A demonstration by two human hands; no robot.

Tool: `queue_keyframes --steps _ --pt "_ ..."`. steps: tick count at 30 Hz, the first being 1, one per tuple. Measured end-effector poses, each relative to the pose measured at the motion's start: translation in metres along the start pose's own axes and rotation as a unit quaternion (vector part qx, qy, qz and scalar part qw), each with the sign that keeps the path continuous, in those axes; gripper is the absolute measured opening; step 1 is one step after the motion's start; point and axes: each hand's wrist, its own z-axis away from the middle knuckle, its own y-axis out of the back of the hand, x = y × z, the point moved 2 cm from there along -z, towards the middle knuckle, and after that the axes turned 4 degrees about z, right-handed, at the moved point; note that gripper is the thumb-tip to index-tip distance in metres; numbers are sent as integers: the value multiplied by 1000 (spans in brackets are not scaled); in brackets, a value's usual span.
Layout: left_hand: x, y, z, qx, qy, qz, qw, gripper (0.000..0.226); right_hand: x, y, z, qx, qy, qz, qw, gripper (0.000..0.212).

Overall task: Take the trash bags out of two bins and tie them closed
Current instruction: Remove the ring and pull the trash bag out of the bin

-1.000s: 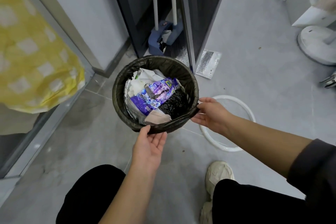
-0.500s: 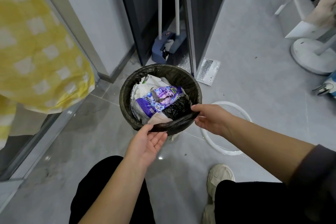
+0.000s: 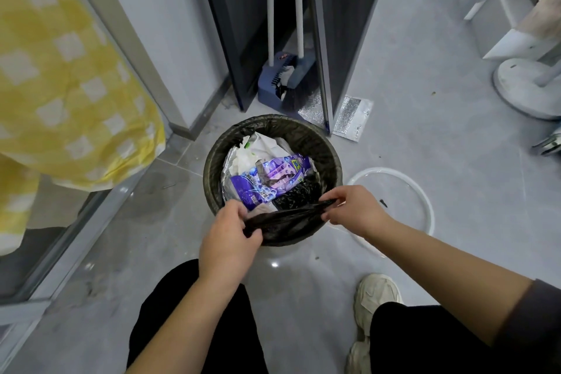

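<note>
A round bin [image 3: 212, 158] stands on the grey floor, lined with a black trash bag [image 3: 288, 220]. The bag holds rubbish, with a purple wrapper [image 3: 267, 182] and white paper on top. My left hand [image 3: 227, 237] pinches the bag's near edge at the bin's front left. My right hand [image 3: 353, 208] pinches the same edge at the front right. Between them the edge is pulled off the rim and stretched into a dark band. The far part of the bag still wraps the rim.
A white ring [image 3: 422, 200] lies on the floor right of the bin. A broom and dustpan [image 3: 285, 76] stand in a dark gap behind it. A yellow checked cloth [image 3: 60, 85] hangs at left, a fan base [image 3: 528, 85] at right. My shoe [image 3: 376, 294] is near.
Both hands moved from the outside of the bin onto the bag's near edge and gripped it. They have lifted that edge off the rim and pulled it taut.
</note>
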Motion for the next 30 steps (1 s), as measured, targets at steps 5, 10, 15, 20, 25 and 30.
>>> queue_keyframes --steps 5,10,15,20,25,30 --pt "-1 10 -17 17 -101 -127 987 12 -6 8 -3 60 124 214 967 2" --pt "-9 11 -33 -18 -71 -33 997 13 -5 8 -8 36 157 188 969 11" --pt "-12 17 -39 -65 -125 13 990 19 1 12 -14 -13 163 227 960 13" --pt "-16 28 -50 -89 -205 -170 960 15 -1 30 -22 -70 196 312 927 32" --pt "-16 44 -62 30 -167 -119 978 9 0 48 -37 -7 219 387 896 23" --pt "-28 66 -88 -24 -134 -146 980 16 4 74 -58 47 222 411 883 11"
